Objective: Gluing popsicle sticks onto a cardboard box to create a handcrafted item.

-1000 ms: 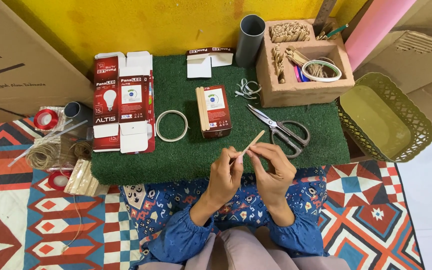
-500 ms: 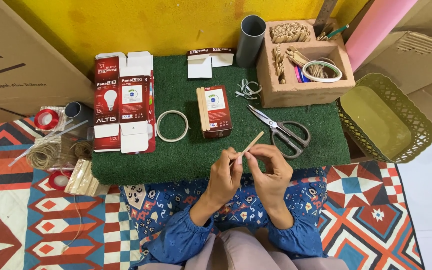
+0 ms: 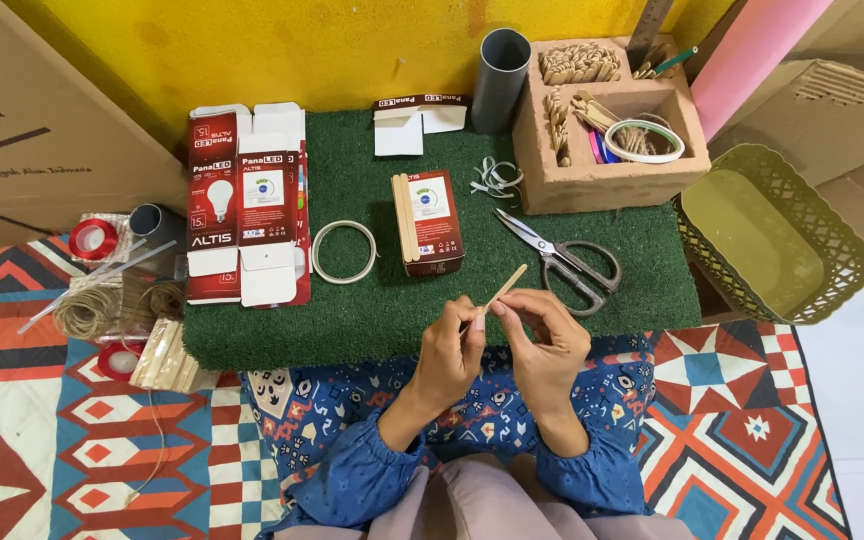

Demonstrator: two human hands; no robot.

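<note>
At the lower centre of the frame, the left hand (image 3: 449, 352) and the right hand (image 3: 544, 345) meet over the near edge of the green turf mat (image 3: 352, 320). Their fingers are closed together on a thin wooden stick (image 3: 504, 287), which slants up and to the right from the fingertips. Just above the stick lie the scissors (image 3: 564, 260). To their left stands a small red box (image 3: 429, 222), with a white wire ring (image 3: 343, 251) beside it. At the upper right sits a cardboard organiser (image 3: 607, 185).
</note>
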